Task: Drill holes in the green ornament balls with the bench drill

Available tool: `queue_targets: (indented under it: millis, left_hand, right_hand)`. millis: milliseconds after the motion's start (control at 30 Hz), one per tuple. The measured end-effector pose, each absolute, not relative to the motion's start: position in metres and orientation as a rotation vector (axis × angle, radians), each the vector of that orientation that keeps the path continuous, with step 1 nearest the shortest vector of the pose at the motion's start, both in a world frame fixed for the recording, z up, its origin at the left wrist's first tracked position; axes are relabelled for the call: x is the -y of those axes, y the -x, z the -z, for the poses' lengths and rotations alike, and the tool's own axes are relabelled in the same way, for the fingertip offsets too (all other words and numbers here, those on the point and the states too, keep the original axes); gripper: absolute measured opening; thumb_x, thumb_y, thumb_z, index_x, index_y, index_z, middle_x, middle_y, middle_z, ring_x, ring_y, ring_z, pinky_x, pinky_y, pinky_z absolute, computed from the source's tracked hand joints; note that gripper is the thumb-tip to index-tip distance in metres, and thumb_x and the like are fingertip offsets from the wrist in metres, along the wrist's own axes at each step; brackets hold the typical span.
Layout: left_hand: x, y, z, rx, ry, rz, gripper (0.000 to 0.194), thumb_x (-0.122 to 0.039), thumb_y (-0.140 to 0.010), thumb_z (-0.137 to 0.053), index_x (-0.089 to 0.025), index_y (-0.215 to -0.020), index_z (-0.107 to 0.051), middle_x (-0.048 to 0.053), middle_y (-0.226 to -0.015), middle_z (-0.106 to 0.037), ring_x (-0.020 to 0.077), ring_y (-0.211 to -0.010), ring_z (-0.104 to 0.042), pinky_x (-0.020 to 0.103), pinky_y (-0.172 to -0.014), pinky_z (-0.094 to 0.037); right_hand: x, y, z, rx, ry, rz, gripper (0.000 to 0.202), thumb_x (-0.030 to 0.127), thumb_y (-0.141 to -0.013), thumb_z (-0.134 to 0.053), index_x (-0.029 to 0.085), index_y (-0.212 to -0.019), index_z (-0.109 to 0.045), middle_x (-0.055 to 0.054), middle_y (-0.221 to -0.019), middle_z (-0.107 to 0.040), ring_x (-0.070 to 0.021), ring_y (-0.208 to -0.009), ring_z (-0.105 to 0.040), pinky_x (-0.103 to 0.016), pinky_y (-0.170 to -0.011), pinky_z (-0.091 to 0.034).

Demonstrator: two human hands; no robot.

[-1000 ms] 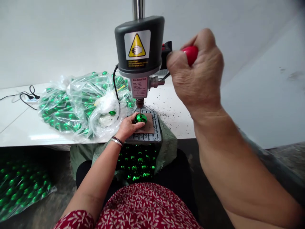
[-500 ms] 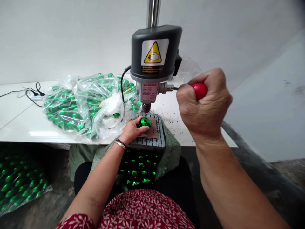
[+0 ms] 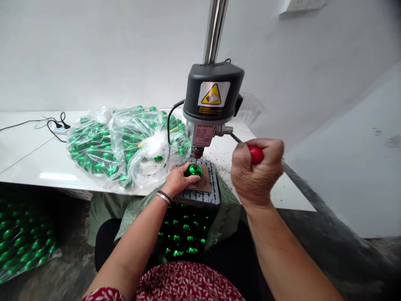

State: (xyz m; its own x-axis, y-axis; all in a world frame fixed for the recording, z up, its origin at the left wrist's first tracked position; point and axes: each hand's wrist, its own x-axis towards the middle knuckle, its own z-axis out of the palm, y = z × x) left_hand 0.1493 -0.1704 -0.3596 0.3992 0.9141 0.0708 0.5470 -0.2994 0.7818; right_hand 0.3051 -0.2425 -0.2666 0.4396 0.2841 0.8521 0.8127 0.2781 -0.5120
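My left hand (image 3: 179,180) grips a shiny green ball (image 3: 195,170) from its left side, thumb in front and fingers behind. The ball rests on a brown board (image 3: 205,184) on the grey base (image 3: 214,194) of a small bench drill (image 3: 216,92). Directly above it is the drill chuck (image 3: 198,152), whose thin bit comes down to the ball's top; whether it has gone in I cannot tell. Out to the right, my right hand (image 3: 258,177) is closed around the red knob (image 3: 256,154) of the drill's feed lever (image 3: 235,137).
Clear plastic bags of green balls (image 3: 94,146) lie on the white table (image 3: 34,161) at left. Another bag (image 3: 25,242) is on the floor. More green balls (image 3: 184,234) sit below the drill base. Dark shavings litter the base. A power strip (image 3: 61,130) stands at far left.
My right hand has pulled the red knob downward, so the lever now slopes down. My left hand still holds the ball under the bit. The whole view has shifted slightly.
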Motion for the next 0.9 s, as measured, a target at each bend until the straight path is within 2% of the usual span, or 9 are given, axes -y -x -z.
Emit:
queue_targets:
  millis: [200, 333, 400, 533, 667, 733, 800, 867, 900]
  left_hand:
    - [0.170, -0.151, 0.361, -1.233, -1.983, -0.740, 0.048, -0.041, -0.075, -0.071, -0.020, -0.118, -0.068, 0.001, -0.089, -0.073, 0.0201, -0.084, -0.064, 0.030, -0.079, -0.051]
    - [0.170, -0.154, 0.363, -1.198, -1.893, -0.808, 0.042, -0.037, -0.072, -0.073, -0.019, -0.110, -0.069, -0.001, -0.084, -0.071, 0.0171, -0.079, -0.063, 0.028, -0.077, -0.051]
    - [0.174, -0.153, 0.362, -1.176, -1.868, -0.849, 0.042, -0.034, -0.071, -0.073, -0.018, -0.109, -0.068, -0.001, -0.086, -0.071, 0.0164, -0.080, -0.063, 0.027, -0.078, -0.051]
    - [0.194, -0.137, 0.350, -1.124, -1.903, -0.843, 0.045, -0.030, -0.071, -0.073, -0.019, -0.113, -0.066, 0.001, -0.097, -0.071, 0.0190, -0.091, -0.064, 0.031, -0.086, -0.051]
    - [0.220, -0.101, 0.331, -1.045, -1.976, -0.706, 0.057, -0.031, -0.070, -0.076, -0.020, -0.125, -0.063, 0.008, -0.123, -0.068, 0.0231, -0.110, -0.062, 0.038, -0.101, -0.047]
    - [0.230, -0.082, 0.321, -0.999, -2.006, -0.603, 0.060, -0.034, -0.071, -0.076, -0.020, -0.128, -0.062, 0.009, -0.125, -0.067, 0.0202, -0.099, -0.064, 0.036, -0.095, -0.050]
    - [0.232, -0.067, 0.313, -1.047, -1.988, -0.573, 0.060, -0.039, -0.075, -0.073, -0.020, -0.130, -0.061, 0.008, -0.117, -0.070, 0.0158, -0.081, -0.063, 0.031, -0.080, -0.054]
    - [0.224, -0.058, 0.308, -1.223, -1.962, -0.629, 0.049, -0.040, -0.082, -0.065, -0.019, -0.127, -0.065, 0.007, -0.105, -0.073, 0.0143, -0.071, -0.061, 0.028, -0.070, -0.053]
    - [0.216, -0.055, 0.307, -1.343, -1.971, -0.667, 0.041, -0.037, -0.086, -0.059, -0.018, -0.122, -0.068, 0.007, -0.101, -0.074, 0.0154, -0.072, -0.063, 0.028, -0.071, -0.053]
  right_hand:
    - [0.241, -0.305, 0.281, 1.128, 1.210, 0.485, 0.015, 0.033, -0.083, -0.055, 0.019, -0.081, -0.049, 0.002, -0.068, -0.054, -0.0069, -0.059, -0.049, -0.022, -0.057, -0.041]
    - [0.227, -0.312, 0.233, 1.138, 1.247, 0.379, 0.017, 0.034, -0.085, -0.054, 0.019, -0.082, -0.048, 0.003, -0.068, -0.049, -0.0062, -0.057, -0.044, -0.022, -0.054, -0.036]
    - [0.218, -0.316, 0.201, 1.175, 1.392, 0.207, 0.018, 0.030, -0.087, -0.054, 0.019, -0.078, -0.043, 0.005, -0.065, -0.043, -0.0049, -0.056, -0.038, -0.021, -0.055, -0.033]
    - [0.209, -0.317, 0.162, 1.139, 1.603, 0.067, 0.021, 0.022, -0.086, -0.055, 0.016, -0.074, -0.039, 0.008, -0.063, -0.037, -0.0019, -0.060, -0.030, -0.021, -0.067, -0.034]
    - [0.207, -0.315, 0.165, 1.090, 1.548, 0.095, 0.019, 0.022, -0.085, -0.054, 0.015, -0.073, -0.040, 0.009, -0.062, -0.035, -0.0009, -0.061, -0.029, -0.023, -0.071, -0.034]
    - [0.207, -0.316, 0.170, 1.083, 1.510, 0.102, 0.018, 0.023, -0.084, -0.052, 0.016, -0.072, -0.040, 0.009, -0.063, -0.036, -0.0010, -0.062, -0.031, -0.023, -0.071, -0.034]
    - [0.206, -0.316, 0.172, 1.077, 1.506, 0.107, 0.018, 0.023, -0.084, -0.051, 0.016, -0.072, -0.040, 0.008, -0.064, -0.038, -0.0013, -0.064, -0.034, -0.024, -0.070, -0.033]
    - [0.206, -0.316, 0.172, 1.063, 1.514, 0.113, 0.019, 0.025, -0.085, -0.051, 0.017, -0.072, -0.040, 0.008, -0.067, -0.041, -0.0022, -0.068, -0.039, -0.025, -0.070, -0.032]
    - [0.206, -0.316, 0.172, 1.056, 1.521, 0.115, 0.020, 0.026, -0.085, -0.052, 0.017, -0.072, -0.040, 0.007, -0.068, -0.042, -0.0030, -0.070, -0.041, -0.026, -0.070, -0.032]
